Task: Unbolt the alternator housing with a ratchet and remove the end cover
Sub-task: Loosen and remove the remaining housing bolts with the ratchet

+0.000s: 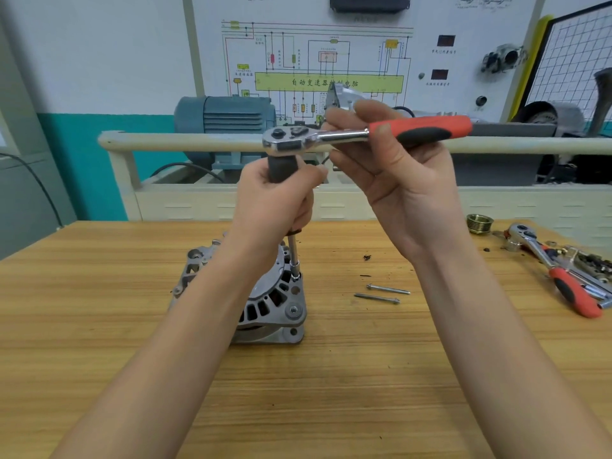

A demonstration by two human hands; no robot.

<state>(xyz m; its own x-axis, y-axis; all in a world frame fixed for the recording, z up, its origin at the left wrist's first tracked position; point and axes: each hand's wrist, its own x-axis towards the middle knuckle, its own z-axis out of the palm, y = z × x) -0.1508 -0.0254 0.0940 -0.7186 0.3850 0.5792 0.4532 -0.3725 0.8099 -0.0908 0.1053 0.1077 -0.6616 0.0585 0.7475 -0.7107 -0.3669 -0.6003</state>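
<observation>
Alternator (251,293) standing on end near the middle of the wooden table (364,376), slotted end cover (275,293) facing up and still seated on the body. Two long through-bolts (384,293) already out, lying side by side on the table just right of the housing. One bolt head (293,309) visible at the near corner of the cover, apparently still in place; any others hidden behind the left forearm.

Left hand (275,207) wrapped tight around the dark handle of a spinner driver (283,168), held upright, its thin shaft running down to a small socket (294,271) sitting on the cover's rim, presumably on another bolt. Right hand (390,180) raised above and to the right, fingers curled round the neck of a ratchet (364,132) with a red and black grip. Ratchet head resting on top of the driver handle, as if coupled there for extra leverage, though the joint itself not clear.

Judged roughly halfway through the unbolting: two fasteners removed, at least two left, one of them under the socket now. Cover removal not yet begun.

Off to the right edge: a second ratchet (556,273) with a red handle, a brass threaded fitting (480,223), and assorted small metal parts. Bits of dark debris scattered across the table. Behind, a blue electric motor (228,119) and a wiring-diagram board (328,61).
</observation>
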